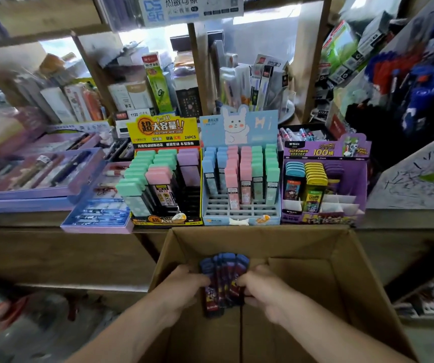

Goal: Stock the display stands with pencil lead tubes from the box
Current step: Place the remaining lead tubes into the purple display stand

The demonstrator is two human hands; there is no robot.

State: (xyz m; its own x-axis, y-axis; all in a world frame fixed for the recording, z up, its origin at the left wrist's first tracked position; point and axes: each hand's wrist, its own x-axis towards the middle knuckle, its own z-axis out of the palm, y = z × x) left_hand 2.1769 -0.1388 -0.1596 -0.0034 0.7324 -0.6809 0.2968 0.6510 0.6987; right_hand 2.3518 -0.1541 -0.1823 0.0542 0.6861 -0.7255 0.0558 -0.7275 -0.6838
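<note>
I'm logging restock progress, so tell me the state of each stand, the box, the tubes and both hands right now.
Cardboard box: open, flaps up.
Dark lead tubes: fanned bundle, held over the box.
Left hand: grips the bundle's left side.
Right hand: grips its right side.
Yellow stand: partly filled, front right slots empty.
Blue stand: partly filled, front rows empty.
Purple stand: partly filled, front cells mostly empty.

Cardboard, printed card and plastic at a stationery shelf.

The brown corrugated cardboard box (pixel 341 271) looks matt and fibrous, while the dark blue plastic lead tubes (pixel 223 279) carry a slight sheen. The yellow-and-black card display stand (pixel 163 132), the pale blue rabbit-print card stand (pixel 237 124) and the purple card stand (pixel 326 150) show smooth printed faces. Their pastel tube caps (pixel 272 174) appear to be matt plastic. The dark brown wooden shelf front (pixel 53 252) looks dull.
</note>
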